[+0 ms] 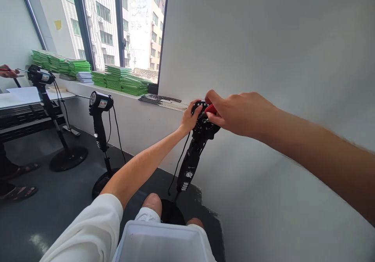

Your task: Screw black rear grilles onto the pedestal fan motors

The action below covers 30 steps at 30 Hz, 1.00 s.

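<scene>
In the head view a black pedestal fan (pixel 190 164) without blades or guard stands in front of me, its stem tilted. My left hand (pixel 190 118) is closed round the left side of its opened motor head (pixel 203 128), thumb over the top. My right hand (pixel 234 111) is closed on a red-handled tool (pixel 210 108) at the right of the motor head. Only a bit of red shows between thumb and fingers, so the tool's kind is hidden. A white plastic tray (pixel 165 234) lies on my lap.
Two more bladeless fans (pixel 101 101) stand to the left, with cords hanging. A person's hand (pixel 8 73) holds a tool at the farther one. Green stacks (pixel 125 83) and dark flat strips (pixel 162 101) lie on the windowsill. A grey wall (pixel 278 51) is close on the right.
</scene>
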Tool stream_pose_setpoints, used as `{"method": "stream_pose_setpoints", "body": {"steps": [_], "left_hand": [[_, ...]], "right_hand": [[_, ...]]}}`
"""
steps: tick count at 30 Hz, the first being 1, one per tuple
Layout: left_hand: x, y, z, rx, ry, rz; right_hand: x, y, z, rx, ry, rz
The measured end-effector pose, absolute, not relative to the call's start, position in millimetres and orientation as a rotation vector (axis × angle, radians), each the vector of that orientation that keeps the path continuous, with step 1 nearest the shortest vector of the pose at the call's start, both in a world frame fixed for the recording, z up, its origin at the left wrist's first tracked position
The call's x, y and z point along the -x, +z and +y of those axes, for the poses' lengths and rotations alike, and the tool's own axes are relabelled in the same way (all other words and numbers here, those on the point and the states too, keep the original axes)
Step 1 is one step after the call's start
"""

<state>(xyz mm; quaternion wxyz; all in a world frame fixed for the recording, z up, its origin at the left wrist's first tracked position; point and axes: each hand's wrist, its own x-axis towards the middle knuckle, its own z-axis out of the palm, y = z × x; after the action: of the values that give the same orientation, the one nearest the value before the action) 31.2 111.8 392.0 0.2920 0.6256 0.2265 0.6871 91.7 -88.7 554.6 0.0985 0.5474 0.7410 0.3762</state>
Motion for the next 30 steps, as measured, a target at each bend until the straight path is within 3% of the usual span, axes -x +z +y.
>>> {"method": "stream_pose_setpoints", "body": {"steps": [4,9,14,18,23,27,30], "left_hand": [[-29.6,394.3,101.4,-1.609,1.84,0.55],[-28.0,395.3,91.8,-1.546,1.817,0.54],[-28.6,396.9,87.5,-1.336,1.793,0.39],[-30.0,397.1,84.1,-1.229,1.724,0.339],[-32.4,393.5,84.6,-1.255,1.796,0.303],[-33.0,390.2,86.9,-1.287,1.796,0.32],[-32.4,390.5,86.2,-1.307,1.82,0.364]], "right_hand": [[-92.7,552.4,-88.6,-1.694,1.274,2.096],[-93.3,550.0,-88.9,-1.655,1.031,2.28],[-90.0,549.3,-92.2,-1.646,1.249,2.084],[-89.5,549.4,-93.9,-1.597,1.042,2.234],[-89.2,551.2,-92.9,-1.71,1.201,2.063],[-92.2,553.1,-91.7,-1.671,0.99,2.275],[-93.7,553.9,-91.9,-1.691,1.116,2.149]]}}
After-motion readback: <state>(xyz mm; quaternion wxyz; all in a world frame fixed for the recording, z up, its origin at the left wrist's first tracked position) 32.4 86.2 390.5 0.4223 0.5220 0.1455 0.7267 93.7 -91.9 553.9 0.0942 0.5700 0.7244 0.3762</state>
